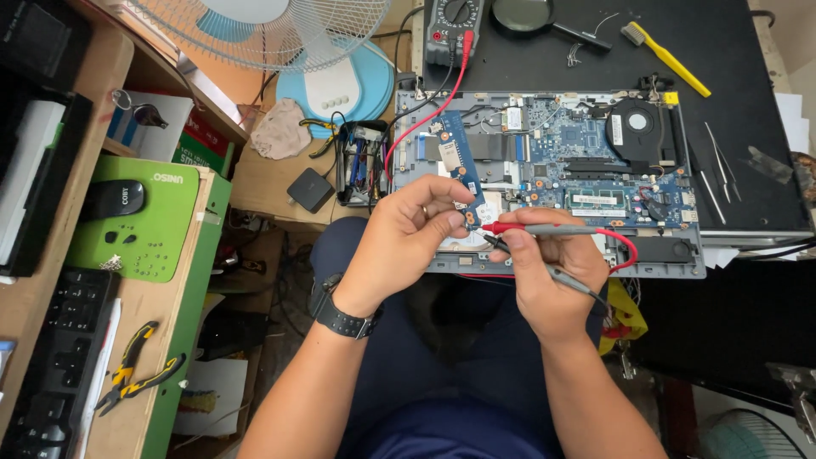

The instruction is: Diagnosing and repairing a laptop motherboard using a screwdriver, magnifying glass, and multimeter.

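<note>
The left hand [406,242], with a black watch on its wrist, pinches a small blue daughterboard [460,166] by its lower end, thumb and fingers pressed together on it, so the narrow board stands tilted above the near-left part of the opened laptop [552,170]. The right hand [548,272] is closed around 2 multimeter probes: the red probe [544,229] lies across the fingers with its tip at the lower end of the daughterboard, right beside the left thumb, and the black probe [552,272] runs under it through the same grip; whether either tip actually touches the board cannot be told. A red lead [425,119] climbs from the hands to the multimeter [450,25] at the far edge of the black mat [748,68].

The laptop lies bottom-up with its cover off on that mat, motherboard bare, its cooling fan [637,127] toward the far-right corner and a memory module [595,201] near the middle. On the mat beyond it lie a magnifying glass [531,15] and a yellow brush [667,55]; tweezers [718,166] lie at its right edge.

On the wooden worktop to the left stand a desk fan [331,76] and a small black adapter [308,189]. Further left, a black mouse [115,200] sits on a green pad [153,229], with a keyboard [59,357] and yellow-handled pliers [136,370] toward the near edge.
</note>
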